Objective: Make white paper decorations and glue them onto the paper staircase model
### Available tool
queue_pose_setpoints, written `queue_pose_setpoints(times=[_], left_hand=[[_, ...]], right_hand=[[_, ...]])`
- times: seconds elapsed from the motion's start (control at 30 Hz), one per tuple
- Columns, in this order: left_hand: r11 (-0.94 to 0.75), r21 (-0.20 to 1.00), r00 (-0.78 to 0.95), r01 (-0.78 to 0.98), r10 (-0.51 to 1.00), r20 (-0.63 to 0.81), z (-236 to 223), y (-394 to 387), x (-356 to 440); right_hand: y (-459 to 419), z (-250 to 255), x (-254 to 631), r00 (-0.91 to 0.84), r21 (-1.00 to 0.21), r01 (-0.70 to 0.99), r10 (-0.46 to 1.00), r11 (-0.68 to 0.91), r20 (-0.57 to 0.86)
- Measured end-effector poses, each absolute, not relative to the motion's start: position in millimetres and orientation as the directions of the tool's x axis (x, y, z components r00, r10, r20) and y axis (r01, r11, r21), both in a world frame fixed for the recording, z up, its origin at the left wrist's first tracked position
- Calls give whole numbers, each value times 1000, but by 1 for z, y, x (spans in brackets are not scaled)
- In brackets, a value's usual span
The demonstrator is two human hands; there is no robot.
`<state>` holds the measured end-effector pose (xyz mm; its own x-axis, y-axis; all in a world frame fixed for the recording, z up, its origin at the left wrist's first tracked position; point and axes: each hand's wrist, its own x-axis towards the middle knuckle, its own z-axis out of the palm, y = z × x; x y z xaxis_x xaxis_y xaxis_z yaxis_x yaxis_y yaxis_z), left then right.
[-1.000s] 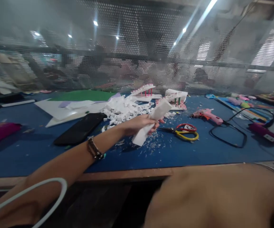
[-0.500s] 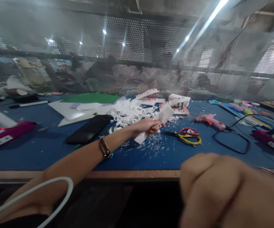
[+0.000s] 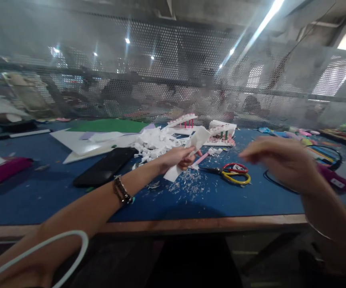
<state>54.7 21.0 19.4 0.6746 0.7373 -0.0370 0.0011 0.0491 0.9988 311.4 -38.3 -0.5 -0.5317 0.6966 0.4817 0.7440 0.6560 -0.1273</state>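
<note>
My left hand [image 3: 180, 157] is closed around a white strip [image 3: 199, 137], its ends sticking out above and below the fingers. Whether the strip is paper or thin foam I cannot tell. Just right of that hand lies a thin pink stick [image 3: 202, 158] with white bits at its ends. Scissors [image 3: 234, 174] with one red and one yellow handle lie farther right, blades toward my left hand. My right hand [image 3: 281, 160] is above the table's right side, smeared by motion, fingertips pointing left. It covers the place where the pink glue gun lay.
White scraps [image 3: 155, 142] are heaped behind my left hand. A black phone-like slab [image 3: 107, 166] lies left of it. White and green sheets [image 3: 109, 125] spread behind. Two small decorated models [image 3: 221, 134] stand at the back. A purple device [image 3: 341, 178] and black cable [image 3: 276, 182] lie right.
My right hand has moved forward and up from the near right corner to over the table, now hiding the glue gun. My left hand still holds the white strip, and the pink stick now shows.
</note>
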Motion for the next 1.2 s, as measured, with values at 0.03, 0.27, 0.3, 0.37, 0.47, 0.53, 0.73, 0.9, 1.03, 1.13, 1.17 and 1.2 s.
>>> queue_pose_setpoints(times=[0.03,0.27,0.3,0.37,0.47,0.53,0.73,0.9,1.03,1.13,1.17,1.2], left_hand=[[42,999,662,-4,749,-29,20,22,54],[50,999,649,6,760,-42,18,22,55],[44,999,648,8,761,-39,17,22,56],[42,999,649,4,760,-34,16,21,57],[59,998,666,-11,745,-37,16,21,57],[63,998,664,-16,747,-37,17,20,56],[52,998,626,-42,780,-15,25,16,57],[-6,996,627,-86,777,58,29,14,56],[-34,989,605,-143,788,115,31,14,54],[-75,977,580,-201,794,181,31,16,54],[-81,974,569,-212,800,191,30,16,54],[-80,973,559,-217,807,191,29,17,54]], right_hand=[[-41,18,323,-555,-66,778,733,625,392],[-11,13,333,-573,79,820,809,567,131],[-9,7,330,-585,66,811,801,581,127],[-8,1,325,-600,39,799,790,600,126],[-10,0,322,-596,6,799,790,601,142],[-12,0,321,-583,-11,805,796,593,162],[-16,11,312,-459,-50,871,846,489,271],[-16,29,296,-443,-123,859,843,496,304],[-19,39,281,-506,-280,763,808,582,302],[-24,37,276,-580,-371,677,771,636,262],[-25,35,275,-582,-387,667,770,636,262],[-26,32,275,-567,-390,674,778,628,271]])
